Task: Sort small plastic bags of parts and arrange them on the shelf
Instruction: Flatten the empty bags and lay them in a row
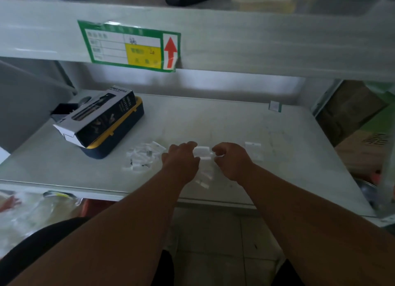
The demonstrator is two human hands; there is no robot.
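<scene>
At centre frame I held one small clear plastic bag (202, 152) above the grey shelf (277, 157), its long axis running left to right, my left hand (181, 159) and right hand (232, 159) each pinching an end; loose bags (142, 157) lay left.

Clear glossy plastic bags (142, 157) on smooth, semi-gloss shelf (235, 123)

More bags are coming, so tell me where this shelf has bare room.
Free: the shelf's back middle, between the spray bottle box and the small tag, and its right side. Crowded: the loose bag pile left of the hands, and the front centre under them.
</scene>
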